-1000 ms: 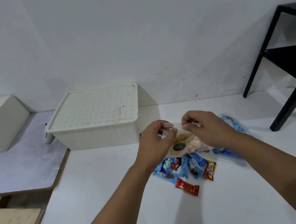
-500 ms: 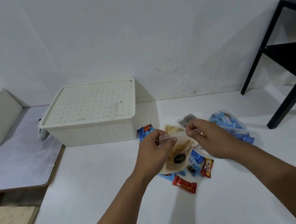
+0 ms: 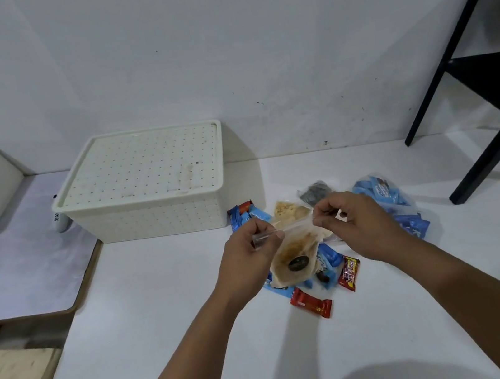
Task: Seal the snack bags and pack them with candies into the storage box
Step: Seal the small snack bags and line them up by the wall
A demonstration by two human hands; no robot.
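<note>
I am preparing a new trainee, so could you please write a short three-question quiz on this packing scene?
1. True or false: the lid of the storage box is off.
2. Multiple choice: what do both hands, left hand and right hand, hold? A) a red candy B) the top edge of a clear snack bag C) the box lid
3. Fill in: the red candy nearest the camera lies on the ____ table.

Key:
1. False; the lid sits on the box.
2. B; each hand pinches one end of the bag's top strip.
3. White.
</note>
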